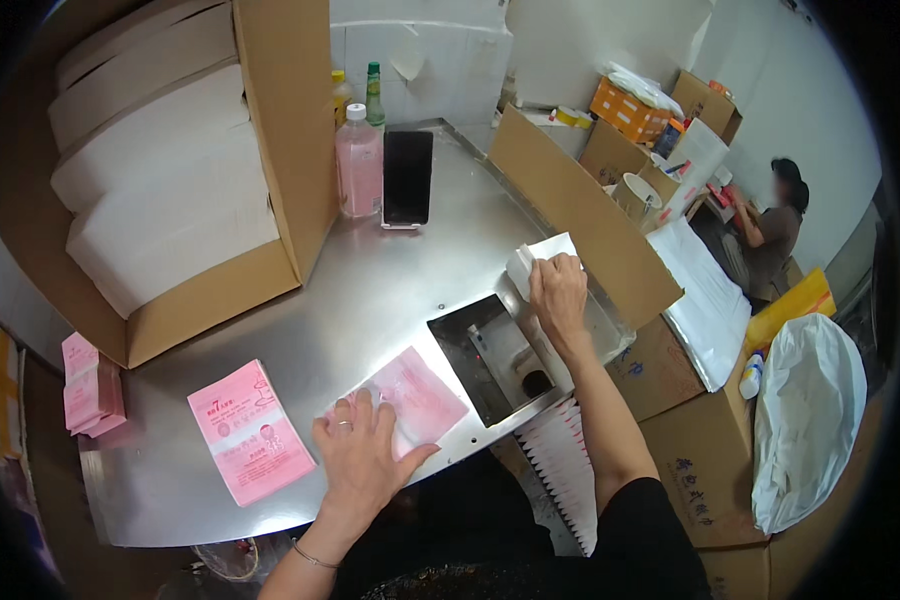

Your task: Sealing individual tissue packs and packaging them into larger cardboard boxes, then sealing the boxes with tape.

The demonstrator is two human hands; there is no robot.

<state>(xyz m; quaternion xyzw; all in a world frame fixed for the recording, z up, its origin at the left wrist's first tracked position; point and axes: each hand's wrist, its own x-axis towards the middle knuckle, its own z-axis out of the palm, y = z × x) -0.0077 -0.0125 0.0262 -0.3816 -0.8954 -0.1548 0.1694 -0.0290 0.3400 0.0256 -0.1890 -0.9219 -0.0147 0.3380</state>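
Observation:
My left hand (358, 455), with a ring and a thin bracelet, lies flat with spread fingers on a pink-and-clear plastic packet (430, 395) at the metal table's near side. Right of the packet is a rectangular opening (470, 335) with metal parts inside. Just beyond that opening, my right hand (558, 295) grips a white folded paper bundle (552, 250), its fingers closed over the edge. A stack of pink printed packets (250, 432) with a pale band lies left of my left hand.
A large cardboard box (215, 310) of white paper stacks stands at left, near another pink stack (92, 385). Behind are a pink bottle (359, 165) and a propped phone (407, 180). Cardboard (580, 205) edges the table's right; a person (775, 225) sits beyond.

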